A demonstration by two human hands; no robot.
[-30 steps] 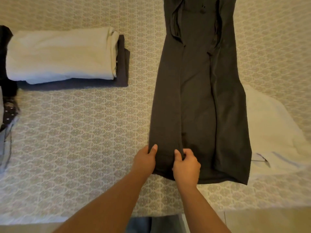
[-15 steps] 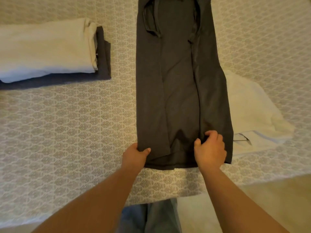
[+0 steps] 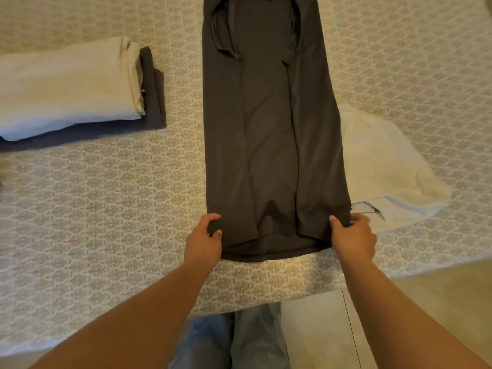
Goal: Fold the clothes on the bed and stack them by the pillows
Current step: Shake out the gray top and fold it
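A dark grey shirt (image 3: pixel 269 123) lies lengthwise on the patterned bedspread (image 3: pixel 106 209), its two sides folded in toward the middle. My left hand (image 3: pixel 203 239) grips the near left corner of its hem, fingers curled round the cloth. At the near right corner my right hand (image 3: pixel 352 237) grips the hem the same way. A folded white garment (image 3: pixel 66 89) lies on a folded dark grey one (image 3: pixel 153 86) at the left.
An unfolded white garment (image 3: pixel 386 169) with a label lies partly under the shirt's right side. The bed's near edge runs just below my hands, with pale floor (image 3: pixel 399 302) at the right. The person's jeans (image 3: pixel 231 339) show at the bottom.
Both hands have moved apart from the middle of the hem to its two outer corners. The right hand went furthest, from the centre to the right corner.
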